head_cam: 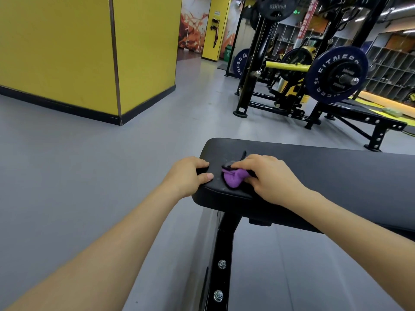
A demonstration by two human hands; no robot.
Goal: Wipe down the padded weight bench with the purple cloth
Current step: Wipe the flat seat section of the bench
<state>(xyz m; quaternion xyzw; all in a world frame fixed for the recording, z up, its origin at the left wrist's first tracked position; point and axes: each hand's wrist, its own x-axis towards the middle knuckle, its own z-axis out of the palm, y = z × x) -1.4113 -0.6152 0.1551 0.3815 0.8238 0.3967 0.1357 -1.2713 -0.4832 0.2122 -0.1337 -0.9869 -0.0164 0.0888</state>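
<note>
Fingers of your right hand point(271, 178) curl over the bunched purple cloth point(234, 178) on the bench pad point(336, 173); your left hand point(189, 173) grips the pad's end.

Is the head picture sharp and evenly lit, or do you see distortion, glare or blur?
Head view: wide-angle bending curves the padded bench and the floor lines; the hands and purple cloth are fairly sharp; the far weight rack is softer; light is even, with a faint sheen on the bench near the left hand.
</note>
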